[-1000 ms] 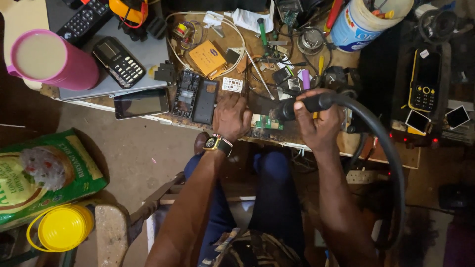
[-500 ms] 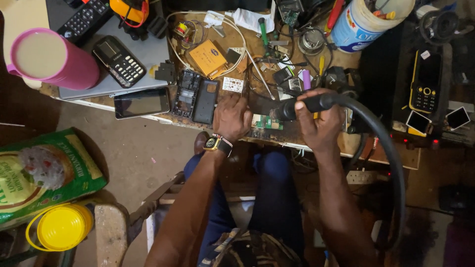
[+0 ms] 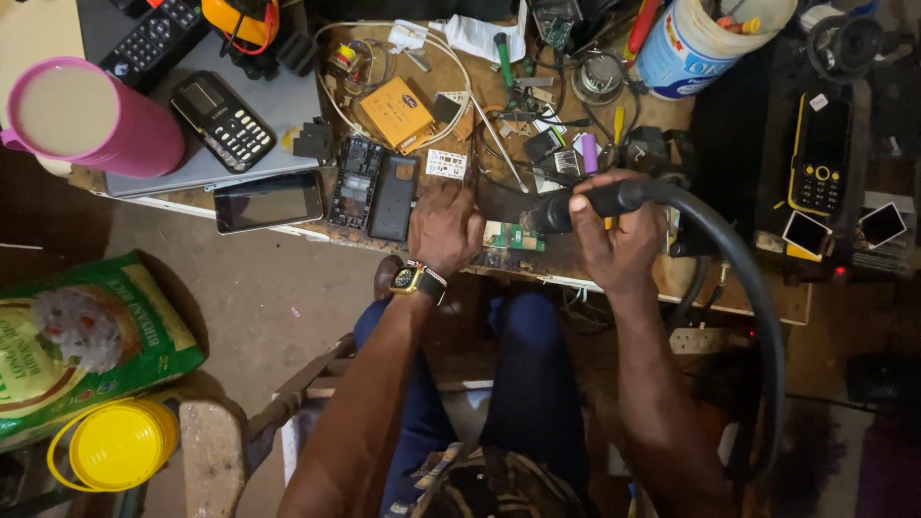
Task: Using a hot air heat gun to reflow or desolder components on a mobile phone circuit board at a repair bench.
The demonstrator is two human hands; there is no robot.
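My right hand [image 3: 619, 235] grips the black handle of a hot-air tool [image 3: 585, 203] whose thick black hose [image 3: 748, 288] loops down to the right. Its nozzle points left at a small green circuit board [image 3: 513, 236] lying at the bench's front edge. My left hand [image 3: 446, 225], with a gold watch on the wrist, rests closed on the bench just left of the board, touching its left end. Whether it pinches something small is hidden.
The wooden bench [image 3: 460, 115] is crowded: a pink cup [image 3: 86, 115], a keypad phone [image 3: 223, 120], a smartphone [image 3: 269, 201], opened phone parts [image 3: 376, 187], an orange box [image 3: 398, 110], a white tub [image 3: 705, 38], a yellow-black phone [image 3: 820, 158]. On the floor are a green sack [image 3: 77, 336] and a yellow lid [image 3: 120, 443].
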